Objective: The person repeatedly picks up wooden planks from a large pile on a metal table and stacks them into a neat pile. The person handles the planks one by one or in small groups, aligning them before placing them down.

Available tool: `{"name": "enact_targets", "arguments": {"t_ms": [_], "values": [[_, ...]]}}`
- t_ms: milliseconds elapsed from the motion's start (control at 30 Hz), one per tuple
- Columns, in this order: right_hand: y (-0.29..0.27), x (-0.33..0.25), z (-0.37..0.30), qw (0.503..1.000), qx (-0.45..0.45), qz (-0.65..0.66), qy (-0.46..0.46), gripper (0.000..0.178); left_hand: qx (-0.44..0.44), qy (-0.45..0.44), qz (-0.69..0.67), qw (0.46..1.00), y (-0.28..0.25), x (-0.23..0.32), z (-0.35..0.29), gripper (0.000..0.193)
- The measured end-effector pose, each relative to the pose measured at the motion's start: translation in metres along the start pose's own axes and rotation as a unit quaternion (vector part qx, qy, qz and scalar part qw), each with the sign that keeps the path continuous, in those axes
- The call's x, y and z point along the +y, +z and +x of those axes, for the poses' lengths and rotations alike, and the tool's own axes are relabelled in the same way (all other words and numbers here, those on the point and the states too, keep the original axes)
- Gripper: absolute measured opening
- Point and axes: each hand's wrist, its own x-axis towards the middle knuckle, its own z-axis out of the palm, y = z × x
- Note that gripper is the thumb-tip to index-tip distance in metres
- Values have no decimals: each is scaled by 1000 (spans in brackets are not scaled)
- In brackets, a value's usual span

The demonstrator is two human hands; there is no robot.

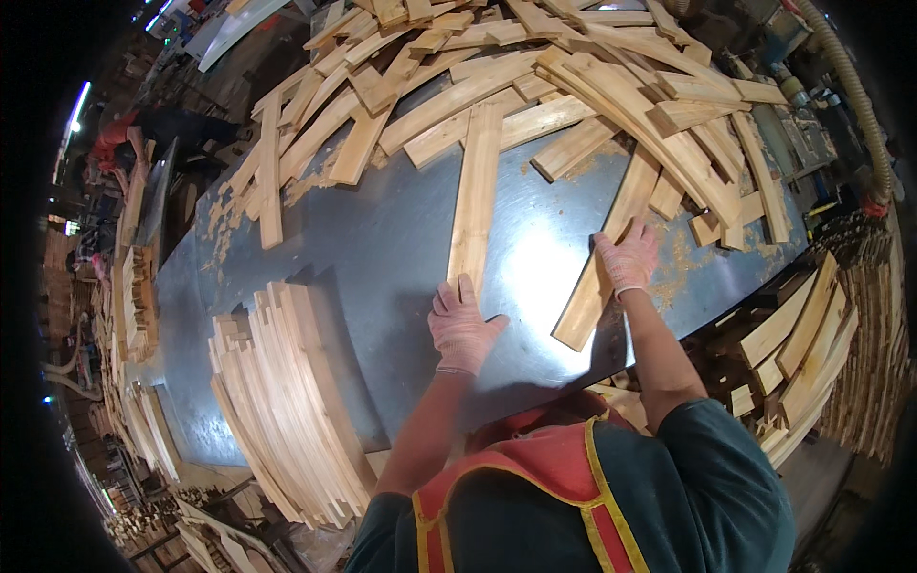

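Both my hands wear pale pink knitted gloves. My left hand [463, 329] is open, thumb out to the side, its fingertips at the near end of a long flat wooden board [475, 191]. That board points away from me, its far end among the piled boards. My right hand [630, 256] is closed on a second wooden board [585, 310], which lies slanted on the metal tabletop [392, 248]. Its near end reaches toward the table's front edge, and its far end runs under other boards. The undersides of my right fingers are hidden.
A loose heap of wooden boards [564, 143] covers the table's far side, with wood shavings [224, 224] around it. A neat stack of strips [296, 382] stands at left. More boards [798, 334] are stacked at right. A person [119, 138] works at the far left; a ribbed hose [850, 86] hangs far right.
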Motion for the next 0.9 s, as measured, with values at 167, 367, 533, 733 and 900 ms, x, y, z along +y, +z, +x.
{"name": "enact_targets", "arguments": {"t_ms": [167,367,533,733,900], "values": [[-11,-15,-14,997,-42,18,62,99,-14,-39,-55,998,-10,-38,6,94],[29,-38,-120,808,-184,559,24,93,-247,-56,-801,542,-71,-140,-82,86],[87,-124,-243,753,-304,583,12,91,-135,-53,-834,532,-92,-208,-183,86],[131,-209,-390,781,-476,312,-257,78,12,-121,-810,573,-105,-274,-260,80],[232,-249,-388,678,-596,107,-417,59,-7,-90,-792,604,-101,-291,-260,73]]}}
